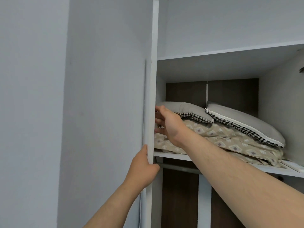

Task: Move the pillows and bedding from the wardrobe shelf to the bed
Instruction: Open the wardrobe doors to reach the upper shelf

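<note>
Two grey pillows with black-and-white houndstooth edging lie on the wardrobe shelf (172,156): the left pillow (185,108) and the right pillow (243,122), which shows a white zip. Both rest on folded beige bedding (230,139) printed with diamonds. My left hand (143,163) grips the edge of the white sliding door (150,112) just below shelf height. My right hand (167,124) reaches across in front of the left pillow, its fingers hooked behind the same door edge higher up, partly hidden by it. The bed is out of view.
A second shelf board (230,51) runs above the pillows. A metal hanging rail (179,167) sits under the shelf, in front of a dark brown back panel (179,199). The grey wall (32,96) fills the left. A white flat item (294,167) lies at the shelf's right end.
</note>
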Motion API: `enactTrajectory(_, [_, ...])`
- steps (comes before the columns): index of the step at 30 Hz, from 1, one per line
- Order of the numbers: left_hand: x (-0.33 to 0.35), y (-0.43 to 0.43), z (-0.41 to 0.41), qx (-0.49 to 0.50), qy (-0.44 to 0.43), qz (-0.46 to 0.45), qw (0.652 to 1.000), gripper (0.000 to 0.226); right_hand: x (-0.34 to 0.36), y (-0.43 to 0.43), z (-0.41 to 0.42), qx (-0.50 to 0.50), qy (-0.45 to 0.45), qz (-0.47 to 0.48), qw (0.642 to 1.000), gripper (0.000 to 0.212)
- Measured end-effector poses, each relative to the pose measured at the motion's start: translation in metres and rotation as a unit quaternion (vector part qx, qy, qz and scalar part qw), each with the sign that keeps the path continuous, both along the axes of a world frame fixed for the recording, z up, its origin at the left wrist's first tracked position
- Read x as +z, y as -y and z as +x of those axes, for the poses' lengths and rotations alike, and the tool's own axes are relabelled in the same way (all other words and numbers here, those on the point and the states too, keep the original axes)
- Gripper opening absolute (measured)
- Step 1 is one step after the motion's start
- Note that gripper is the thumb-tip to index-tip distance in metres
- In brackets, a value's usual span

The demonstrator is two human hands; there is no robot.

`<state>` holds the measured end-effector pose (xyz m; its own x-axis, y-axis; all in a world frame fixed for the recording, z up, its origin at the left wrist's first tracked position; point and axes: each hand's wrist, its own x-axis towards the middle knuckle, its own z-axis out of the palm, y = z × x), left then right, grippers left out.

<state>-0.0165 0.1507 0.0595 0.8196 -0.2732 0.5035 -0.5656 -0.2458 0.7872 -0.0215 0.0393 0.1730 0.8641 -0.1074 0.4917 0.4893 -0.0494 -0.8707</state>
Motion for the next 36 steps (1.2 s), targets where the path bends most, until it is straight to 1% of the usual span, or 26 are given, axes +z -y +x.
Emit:
enactTrajectory(3, [0.002, -0.024, 0.004, 0.004, -0.04, -0.055, 0.998, 0.036, 0.0, -0.028, 0.007, -0.019, 0.004, -0.029, 0.999, 0.039])
enactTrajectory(5, [0.001, -0.041, 0.009, 0.026, -0.067, -0.098, 0.993, 0.033, -0.002, -0.052, 0.012, -0.024, 0.009, -0.044, 0.999, 0.039])
enactTrajectory(7, [-0.001, -0.061, 0.019, 0.048, -0.083, -0.137, 0.986, 0.032, -0.004, -0.077, 0.016, -0.019, 0.013, -0.054, 0.998, 0.033])
enactTrajectory(9, [-0.002, -0.075, 0.028, 0.056, -0.086, -0.153, 0.983, 0.035, -0.006, -0.094, 0.021, -0.007, 0.009, -0.06, 0.998, 0.023])
enactTrajectory(13, [-0.005, -0.098, 0.038, 0.058, -0.076, -0.149, 0.984, 0.044, -0.006, -0.112, 0.029, -0.001, 0.001, -0.06, 0.998, 0.019])
enactTrajectory(14, [-0.007, -0.102, 0.04, 0.063, -0.074, -0.149, 0.984, 0.046, -0.006, -0.117, 0.031, -0.001, 0.001, -0.06, 0.998, 0.021])
enactTrajectory(16, [-0.008, -0.106, 0.038, 0.067, -0.078, -0.149, 0.984, 0.045, -0.006, -0.123, 0.034, -0.003, 0.0, -0.065, 0.998, 0.031])
enactTrajectory(19, [-0.001, -0.107, 0.02, 0.063, -0.089, -0.159, 0.981, 0.038, -0.007, -0.126, 0.038, -0.018, 0.005, -0.072, 0.997, 0.041])
enactTrajectory(21, [0.005, -0.105, 0.009, 0.059, -0.083, -0.136, 0.985, 0.045, -0.007, -0.124, 0.039, -0.029, 0.013, -0.071, 0.997, 0.04])
enactTrajectory(23, [0.007, -0.104, 0.001, 0.074, -0.06, -0.099, 0.991, 0.068, -0.008, -0.122, 0.04, -0.034, 0.015, -0.071, 0.997, 0.033])
enactTrajectory(25, [0.011, -0.103, -0.012, 0.092, -0.018, -0.065, 0.993, 0.083, -0.011, -0.12, 0.039, -0.039, 0.011, -0.074, 0.996, 0.026])
enactTrajectory(26, [0.013, -0.102, -0.018, 0.104, 0.016, -0.053, 0.993, 0.084, -0.013, -0.118, 0.038, -0.045, 0.013, -0.076, 0.996, 0.028])
enactTrajectory(28, [0.017, -0.1, -0.025, 0.12, 0.095, -0.041, 0.987, 0.08, -0.016, -0.111, 0.037, -0.064, 0.011, -0.077, 0.995, 0.04])
enactTrajectory(29, [0.019, -0.097, -0.027, 0.119, 0.117, -0.034, 0.985, 0.076, -0.017, -0.103, 0.035, -0.074, 0.009, -0.076, 0.994, 0.042])
enactTrajectory(30, [0.02, -0.092, -0.026, 0.107, 0.12, -0.034, 0.986, 0.071, -0.019, -0.094, 0.031, -0.081, 0.009, -0.078, 0.994, 0.042])
enactTrajectory(33, [0.03, -0.076, -0.027, 0.014, 0.06, -0.078, 0.995, 0.052, -0.024, -0.057, 0.017, -0.12, 0.021, -0.103, 0.987, 0.035])
enactTrajectory(34, [0.033, -0.065, -0.025, -0.006, 0.056, -0.085, 0.995, 0.047, -0.025, -0.04, 0.009, -0.137, 0.025, -0.11, 0.984, 0.033])
enactTrajectory(36, [0.038, -0.041, -0.023, -0.022, 0.065, -0.096, 0.993, 0.041, -0.028, -0.002, -0.007, -0.175, 0.021, -0.121, 0.977, 0.038])
